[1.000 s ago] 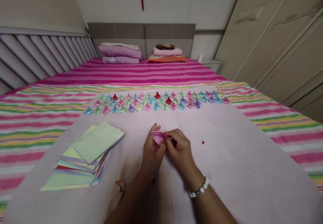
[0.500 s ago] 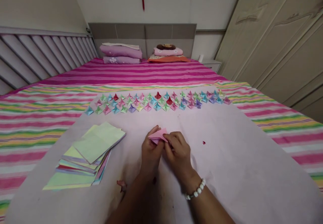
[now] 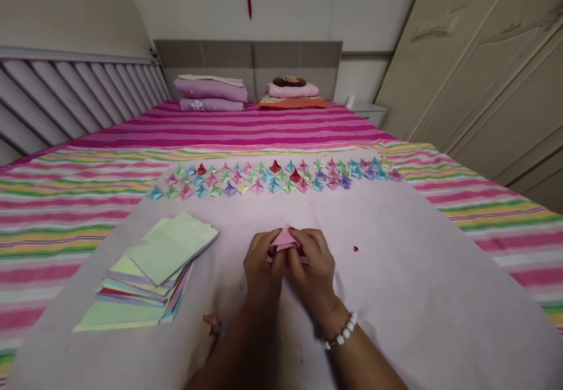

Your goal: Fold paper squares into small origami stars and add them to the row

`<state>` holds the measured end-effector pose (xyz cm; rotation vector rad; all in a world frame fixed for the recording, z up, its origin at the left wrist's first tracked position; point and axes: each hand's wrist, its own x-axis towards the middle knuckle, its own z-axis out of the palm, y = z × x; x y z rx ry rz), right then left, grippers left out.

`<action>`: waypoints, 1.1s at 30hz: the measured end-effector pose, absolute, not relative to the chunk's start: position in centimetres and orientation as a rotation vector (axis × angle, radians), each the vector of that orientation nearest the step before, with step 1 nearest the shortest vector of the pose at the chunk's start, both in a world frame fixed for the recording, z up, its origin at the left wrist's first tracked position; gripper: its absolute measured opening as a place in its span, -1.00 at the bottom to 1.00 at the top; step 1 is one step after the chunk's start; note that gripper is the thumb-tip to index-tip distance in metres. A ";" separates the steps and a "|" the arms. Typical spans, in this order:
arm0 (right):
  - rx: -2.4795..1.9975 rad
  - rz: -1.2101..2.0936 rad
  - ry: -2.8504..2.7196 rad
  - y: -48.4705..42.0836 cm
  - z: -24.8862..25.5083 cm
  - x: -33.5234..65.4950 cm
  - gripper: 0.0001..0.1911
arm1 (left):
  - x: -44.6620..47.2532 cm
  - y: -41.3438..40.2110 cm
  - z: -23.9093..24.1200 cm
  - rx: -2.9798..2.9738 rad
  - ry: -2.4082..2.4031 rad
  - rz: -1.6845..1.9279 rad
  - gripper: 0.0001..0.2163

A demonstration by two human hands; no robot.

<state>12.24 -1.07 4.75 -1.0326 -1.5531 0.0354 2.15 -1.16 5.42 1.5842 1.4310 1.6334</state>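
A small pink folded paper (image 3: pixel 285 238) is held between both hands above the pale cloth. My left hand (image 3: pixel 263 264) pinches its left side, thumb below and fingers above. On the right side, my right hand (image 3: pixel 313 261), with a white beaded bracelet (image 3: pixel 342 337) on its wrist, grips the paper the same way. The fingers hide part of its lower folds. Left of the hands lies a fanned stack of coloured paper sheets (image 3: pixel 173 246), a pale green one on top. Beyond the hands, several small folded paper shapes (image 3: pixel 273 186) stand in rows.
The pale cloth (image 3: pixel 409 296) lies over a striped bedspread (image 3: pixel 475 208). A small red scrap (image 3: pixel 355 248) is to the right, and a small pinkish-brown thing (image 3: pixel 213 321) sits by my left forearm. Folded bedding (image 3: pixel 213 91) is stacked at the headboard (image 3: pixel 224 56).
The pink paper has turned, and its point now faces up and away from me. My left fingers have shifted onto its upper left edge, mirroring the right hand.
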 end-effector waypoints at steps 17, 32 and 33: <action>-1.052 0.396 -1.286 -0.9 4.8 12.5 -0.62 | 2.4 -1.5 4.2 1.906 1.469 1.730 -0.68; -1.116 0.774 -1.050 -0.2 5.2 12.6 -0.72 | 2.8 -0.7 3.3 2.006 1.477 1.674 -0.61; -1.115 0.761 -1.089 -0.1 5.0 12.6 -0.69 | 2.8 -0.7 3.2 1.954 1.501 1.660 -0.62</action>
